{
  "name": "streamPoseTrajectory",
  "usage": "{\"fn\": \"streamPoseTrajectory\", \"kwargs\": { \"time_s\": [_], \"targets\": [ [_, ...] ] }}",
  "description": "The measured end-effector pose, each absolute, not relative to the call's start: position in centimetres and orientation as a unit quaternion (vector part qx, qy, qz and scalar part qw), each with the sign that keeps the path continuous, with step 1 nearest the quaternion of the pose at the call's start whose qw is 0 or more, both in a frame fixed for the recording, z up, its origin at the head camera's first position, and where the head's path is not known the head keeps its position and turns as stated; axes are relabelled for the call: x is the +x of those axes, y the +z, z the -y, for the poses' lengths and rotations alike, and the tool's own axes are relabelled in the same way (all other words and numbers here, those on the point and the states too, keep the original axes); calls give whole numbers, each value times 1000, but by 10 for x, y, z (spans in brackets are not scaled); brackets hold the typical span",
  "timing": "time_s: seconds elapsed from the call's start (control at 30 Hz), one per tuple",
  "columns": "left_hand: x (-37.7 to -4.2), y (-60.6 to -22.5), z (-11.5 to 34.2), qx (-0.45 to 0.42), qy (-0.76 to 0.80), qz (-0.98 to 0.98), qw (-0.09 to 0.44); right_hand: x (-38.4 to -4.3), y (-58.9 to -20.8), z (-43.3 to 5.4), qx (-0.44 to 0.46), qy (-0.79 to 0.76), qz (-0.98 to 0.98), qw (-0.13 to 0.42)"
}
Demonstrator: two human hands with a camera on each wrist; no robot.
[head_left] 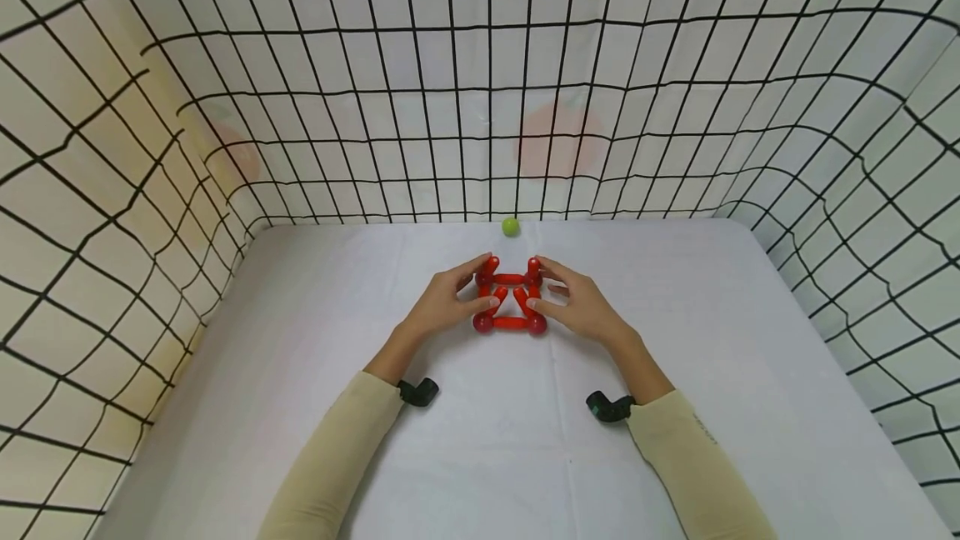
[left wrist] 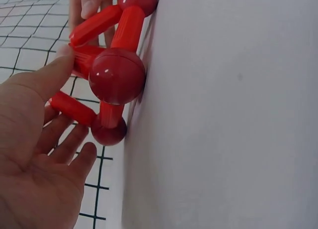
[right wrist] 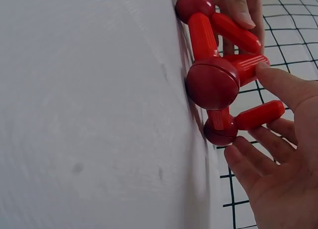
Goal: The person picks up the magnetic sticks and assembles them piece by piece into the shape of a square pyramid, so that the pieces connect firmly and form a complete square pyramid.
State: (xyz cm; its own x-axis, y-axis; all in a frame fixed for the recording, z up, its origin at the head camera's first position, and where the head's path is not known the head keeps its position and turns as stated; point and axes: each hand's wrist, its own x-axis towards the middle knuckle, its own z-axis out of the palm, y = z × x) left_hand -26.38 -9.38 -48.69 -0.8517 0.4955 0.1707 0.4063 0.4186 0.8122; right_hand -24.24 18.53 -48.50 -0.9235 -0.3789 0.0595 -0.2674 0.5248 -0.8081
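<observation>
A frame of red magnetic rods and balls (head_left: 512,323) lies on the white tabletop, with a ball at each corner of its square base. From the corner balls, red rods stick up at a slant; the near left rod (left wrist: 87,59) and near right rod (right wrist: 246,65) show close up. My left hand (head_left: 441,303) grips the left side, thumb on the near rod and index finger at the far one. On the right side, my right hand (head_left: 587,307) does the same in mirror image. The lower fingers (right wrist: 248,162) spread behind the far corner ball.
A small green ball (head_left: 511,227) sits behind the frame at the table's back edge. Black wire mesh (head_left: 465,115) rises along the back and both sides. Dark wrist cameras (head_left: 609,407) are strapped at both sleeve cuffs. White cloth (head_left: 510,448) covers the table.
</observation>
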Motion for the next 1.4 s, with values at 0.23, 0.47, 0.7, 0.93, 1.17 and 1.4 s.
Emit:
{"fn": "streamPoseTrajectory", "kwargs": {
  "time_s": [0.23,0.47,0.7,0.93,1.17,1.4],
  "targets": [
    [-261,-490,92,287,477,-830,33,-240,-484,-183,-203,-422,-882,52],
    [-260,-492,92,291,475,-830,28,-238,-484,-181,-223,-392,-892,39],
    [-260,-490,91,297,480,-825,25,-236,-484,-180,-244,-397,-884,33],
    [-260,-490,90,302,467,-831,17,-234,-483,-178,-250,-390,-886,33],
    [-260,-489,90,301,459,-836,15,-236,-484,-178,-243,-380,-891,40],
    [-267,-489,91,282,459,-842,39,-238,-490,-183,-204,-384,-898,71]
  ]
}}
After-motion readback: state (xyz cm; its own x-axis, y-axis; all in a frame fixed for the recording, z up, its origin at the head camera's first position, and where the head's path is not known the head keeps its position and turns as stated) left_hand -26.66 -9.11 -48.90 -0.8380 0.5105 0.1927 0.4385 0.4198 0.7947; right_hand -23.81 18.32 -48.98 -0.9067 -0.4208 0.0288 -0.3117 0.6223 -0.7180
